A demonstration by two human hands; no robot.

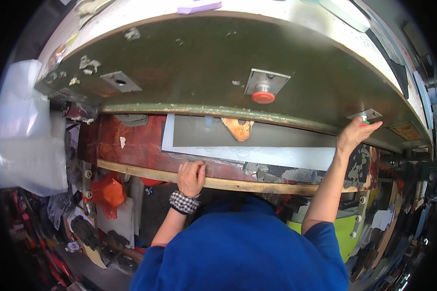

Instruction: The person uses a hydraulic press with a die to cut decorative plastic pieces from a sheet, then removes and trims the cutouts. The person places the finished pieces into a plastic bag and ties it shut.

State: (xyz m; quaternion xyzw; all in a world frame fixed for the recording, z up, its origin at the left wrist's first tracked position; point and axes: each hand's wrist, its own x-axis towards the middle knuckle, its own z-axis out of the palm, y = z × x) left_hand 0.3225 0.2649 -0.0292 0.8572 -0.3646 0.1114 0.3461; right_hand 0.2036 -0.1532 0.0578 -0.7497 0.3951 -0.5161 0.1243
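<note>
My left hand [191, 178] rests over the wooden strip [257, 186] along the near edge of a red bed, its fingers curled; a checked black-and-white band circles that wrist. At the right, my right hand [355, 135] reaches up to a green push button [364, 121] under the dark green machine beam [189, 63], palm against it and fingers stretched out. On the bed [136, 145] between my hands lie a grey sheet [286, 137] and a white sheet [267, 155] under it. A tan, plate-like piece with a hole [238, 129] sits on the grey sheet, partly hidden by the beam.
A red mushroom button [263, 96] juts from the beam's middle, left of the green one. A metal plate with a hole [121, 82] is at its left. Clear plastic sheeting [29, 131] hangs far left. Below the bed are an orange bag [108, 194] and a lime-green bin [347, 237].
</note>
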